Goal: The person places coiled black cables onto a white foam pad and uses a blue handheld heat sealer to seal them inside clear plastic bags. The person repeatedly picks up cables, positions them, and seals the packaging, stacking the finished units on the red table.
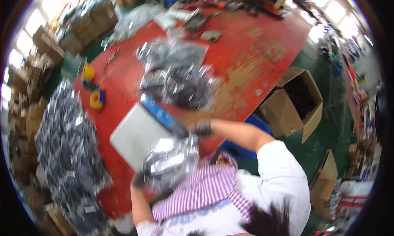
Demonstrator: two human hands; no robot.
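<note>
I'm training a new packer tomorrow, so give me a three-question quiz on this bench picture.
1. True or false: the table top is red.
2. What do the left hand and right hand hold between them? A) a silvery plastic bag B) a yellow tape roll C) a cardboard lid
3. Fill in: the open cardboard box stands on the green ____ to the person's right.

Key: 1 true; 2 A; 3 floor.
</note>
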